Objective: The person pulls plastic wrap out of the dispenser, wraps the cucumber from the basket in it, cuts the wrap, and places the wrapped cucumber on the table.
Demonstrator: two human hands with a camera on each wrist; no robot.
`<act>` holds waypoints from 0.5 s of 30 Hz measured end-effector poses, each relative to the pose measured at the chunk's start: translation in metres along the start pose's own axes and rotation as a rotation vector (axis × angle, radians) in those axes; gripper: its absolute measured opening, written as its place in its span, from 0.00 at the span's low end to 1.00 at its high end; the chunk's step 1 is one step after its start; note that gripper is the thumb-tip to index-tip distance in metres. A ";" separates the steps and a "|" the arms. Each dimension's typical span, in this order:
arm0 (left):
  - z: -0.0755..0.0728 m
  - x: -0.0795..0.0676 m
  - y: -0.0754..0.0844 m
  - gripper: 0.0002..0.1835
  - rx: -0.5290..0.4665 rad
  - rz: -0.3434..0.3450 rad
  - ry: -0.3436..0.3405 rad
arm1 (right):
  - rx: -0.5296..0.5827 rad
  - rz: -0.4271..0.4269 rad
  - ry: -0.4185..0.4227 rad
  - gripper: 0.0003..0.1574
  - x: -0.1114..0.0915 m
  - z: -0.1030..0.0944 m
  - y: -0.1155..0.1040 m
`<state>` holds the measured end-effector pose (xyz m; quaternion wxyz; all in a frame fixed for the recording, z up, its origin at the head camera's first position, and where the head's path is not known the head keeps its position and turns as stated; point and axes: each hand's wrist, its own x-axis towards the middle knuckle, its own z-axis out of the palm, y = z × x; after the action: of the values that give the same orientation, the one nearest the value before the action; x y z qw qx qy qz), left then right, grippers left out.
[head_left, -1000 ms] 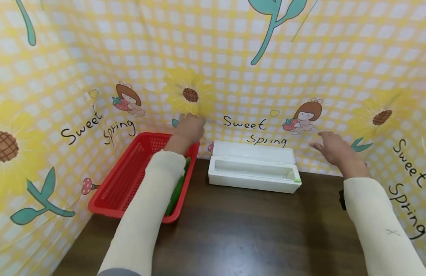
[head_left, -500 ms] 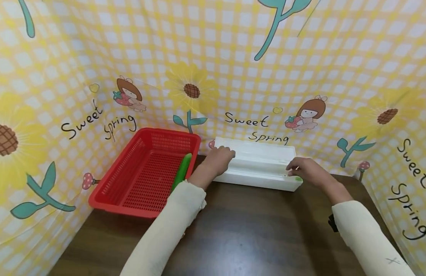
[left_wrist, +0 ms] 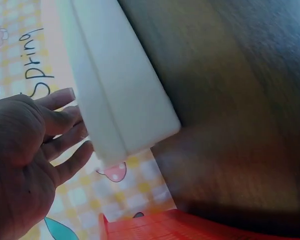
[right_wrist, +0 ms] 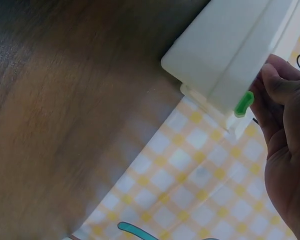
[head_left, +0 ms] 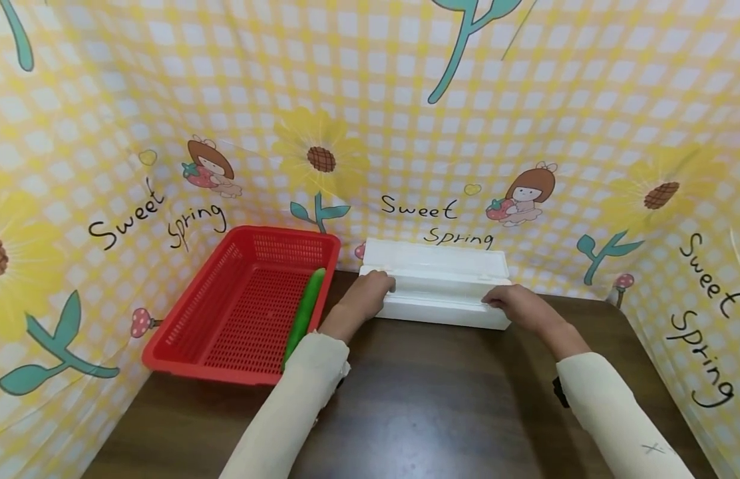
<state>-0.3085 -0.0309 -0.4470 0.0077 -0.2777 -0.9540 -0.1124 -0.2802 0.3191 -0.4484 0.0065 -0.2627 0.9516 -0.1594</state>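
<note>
A long white plastic box [head_left: 448, 314], which looks like a plastic wrap dispenser, stands at the back of the brown table with its lid [head_left: 436, 258] tipped back against the cloth. My left hand [head_left: 367, 293] grips near the left end of the box's long edge; its fingertips are partly hidden behind that edge in the left wrist view. At the other end, my right hand [head_left: 522, 306] pinches at the same edge with thumb and forefinger. Just beside those fingers is a green slider [right_wrist: 244, 104] on the box. What exactly lies between the fingertips I cannot tell.
A red perforated basket [head_left: 241, 372] stands left of the box, close to my left forearm. Inside, a long green cucumber [head_left: 304, 313] lies along its right wall. Yellow checked cloth [head_left: 406, 133] rises behind and on both sides of the table [head_left: 430, 406].
Both hands have come down to the box: the left from above the basket, moving right, and the right from above the right side, moving left. The cucumber is uncovered now.
</note>
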 end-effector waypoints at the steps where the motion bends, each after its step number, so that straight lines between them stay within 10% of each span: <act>1: 0.001 -0.001 -0.001 0.16 0.000 0.004 0.004 | -0.005 0.001 -0.004 0.13 0.000 0.001 0.001; 15: 0.007 0.005 -0.007 0.13 -0.040 -0.038 0.085 | 0.013 -0.027 0.020 0.13 0.000 0.002 0.001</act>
<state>-0.3161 -0.0322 -0.4550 0.0404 -0.2546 -0.9555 -0.1434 -0.2809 0.3194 -0.4506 -0.0036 -0.2740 0.9469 -0.1681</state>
